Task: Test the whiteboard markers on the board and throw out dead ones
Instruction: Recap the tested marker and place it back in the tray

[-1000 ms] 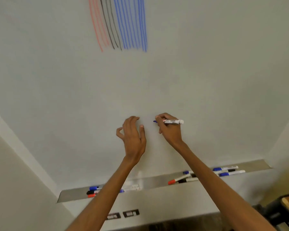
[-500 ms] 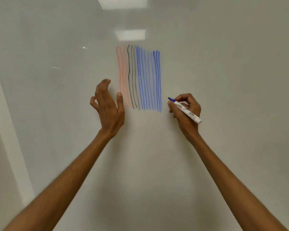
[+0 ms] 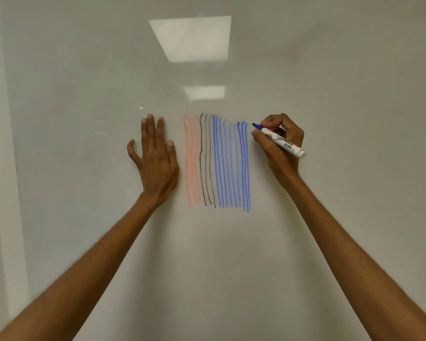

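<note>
The whiteboard [image 3: 330,82] fills the view. On it stand vertical test strokes [image 3: 217,161]: faint red on the left, black in the middle, several blue on the right. My right hand [image 3: 280,146] pinches an uncapped blue marker [image 3: 280,141] with a white barrel. Its tip is at the top right of the blue strokes, at or just off the board. My left hand [image 3: 155,156] lies flat on the board with straight fingers, left of the red strokes.
A pale vertical strip [image 3: 5,193] runs down the board's left side. Two ceiling lights [image 3: 192,38] reflect in the board above the strokes. The marker tray is out of view.
My view rose from the tray to the strokes. My right hand carried the marker up to the top of the blue strokes. My left hand flattened onto the board.
</note>
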